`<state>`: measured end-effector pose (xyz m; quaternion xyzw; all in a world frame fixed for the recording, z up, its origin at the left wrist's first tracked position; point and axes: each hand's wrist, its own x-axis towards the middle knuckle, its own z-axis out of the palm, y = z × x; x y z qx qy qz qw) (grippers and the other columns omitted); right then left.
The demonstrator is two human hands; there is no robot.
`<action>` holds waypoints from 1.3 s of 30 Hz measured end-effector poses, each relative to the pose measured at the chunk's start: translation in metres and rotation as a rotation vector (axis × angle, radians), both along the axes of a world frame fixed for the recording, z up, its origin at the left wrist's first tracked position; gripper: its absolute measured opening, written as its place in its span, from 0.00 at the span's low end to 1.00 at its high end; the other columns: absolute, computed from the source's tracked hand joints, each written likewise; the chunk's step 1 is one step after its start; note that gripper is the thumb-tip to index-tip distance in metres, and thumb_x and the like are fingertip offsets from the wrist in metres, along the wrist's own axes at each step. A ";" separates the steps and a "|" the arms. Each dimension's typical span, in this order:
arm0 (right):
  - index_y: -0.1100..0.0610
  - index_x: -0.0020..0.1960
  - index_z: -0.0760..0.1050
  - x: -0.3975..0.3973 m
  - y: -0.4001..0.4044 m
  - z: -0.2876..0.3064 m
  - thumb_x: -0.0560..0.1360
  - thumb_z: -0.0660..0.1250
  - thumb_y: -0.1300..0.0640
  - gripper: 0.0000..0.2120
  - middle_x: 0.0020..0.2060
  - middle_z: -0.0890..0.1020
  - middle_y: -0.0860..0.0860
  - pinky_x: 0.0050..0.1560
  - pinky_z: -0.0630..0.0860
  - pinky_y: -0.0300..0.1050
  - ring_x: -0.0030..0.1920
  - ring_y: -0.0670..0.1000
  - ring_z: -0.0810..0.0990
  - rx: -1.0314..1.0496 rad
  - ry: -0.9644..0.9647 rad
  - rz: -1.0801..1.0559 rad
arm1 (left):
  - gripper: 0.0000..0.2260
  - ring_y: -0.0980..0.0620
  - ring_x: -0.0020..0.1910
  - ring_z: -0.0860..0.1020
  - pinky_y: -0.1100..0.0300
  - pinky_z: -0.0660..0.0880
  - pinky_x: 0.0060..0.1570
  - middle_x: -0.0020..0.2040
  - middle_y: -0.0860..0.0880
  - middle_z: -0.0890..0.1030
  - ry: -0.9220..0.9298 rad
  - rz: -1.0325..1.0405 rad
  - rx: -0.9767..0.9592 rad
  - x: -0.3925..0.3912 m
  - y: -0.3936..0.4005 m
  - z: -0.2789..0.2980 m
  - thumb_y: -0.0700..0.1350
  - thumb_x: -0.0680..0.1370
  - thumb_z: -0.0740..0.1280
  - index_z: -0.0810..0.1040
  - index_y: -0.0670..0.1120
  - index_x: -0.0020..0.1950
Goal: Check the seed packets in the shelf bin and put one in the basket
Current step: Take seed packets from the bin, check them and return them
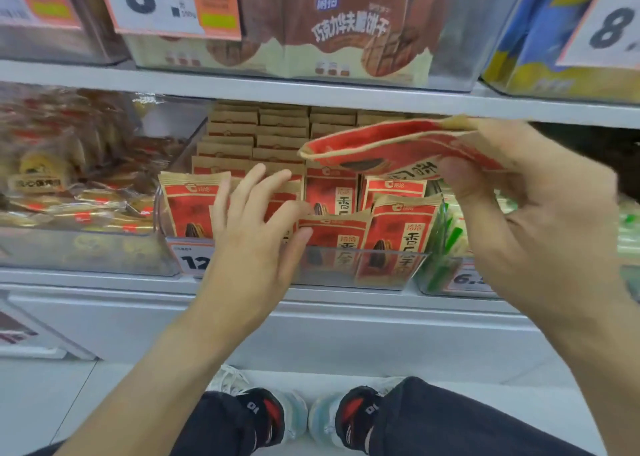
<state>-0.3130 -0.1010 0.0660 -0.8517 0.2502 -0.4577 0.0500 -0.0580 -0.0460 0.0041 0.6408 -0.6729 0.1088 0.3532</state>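
Shop shelving holds a clear plastic bin point(391, 265) of red paper seed packets point(401, 234). Left hand point(256, 220), fingers spread, sorts them; right hand point(540, 206) pinches one lifted red packet point(391, 147). Checking underway; basket unseen, needs locating next.

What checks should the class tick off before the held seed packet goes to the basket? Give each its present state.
1. Right hand grips the lifted packet: ok.
2. Lifted packet is out of the clear bin and apart from the other packets: ok.
3. Left hand is free of the packets: not ok, its spread fingers rest among the standing packets.
4. Basket is in view: not ok, it does not show.
5. Packet print has been read: cannot tell, it is tilted and blurred.
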 end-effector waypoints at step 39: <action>0.41 0.41 0.76 0.107 -0.059 0.041 0.84 0.61 0.53 0.15 0.46 0.79 0.48 0.46 0.75 0.47 0.46 0.49 0.79 0.596 0.863 -0.085 | 0.23 0.57 0.62 0.62 0.66 0.52 0.61 0.61 0.56 0.78 0.073 -0.042 0.154 0.008 -0.020 0.034 0.62 0.80 0.54 0.74 0.53 0.69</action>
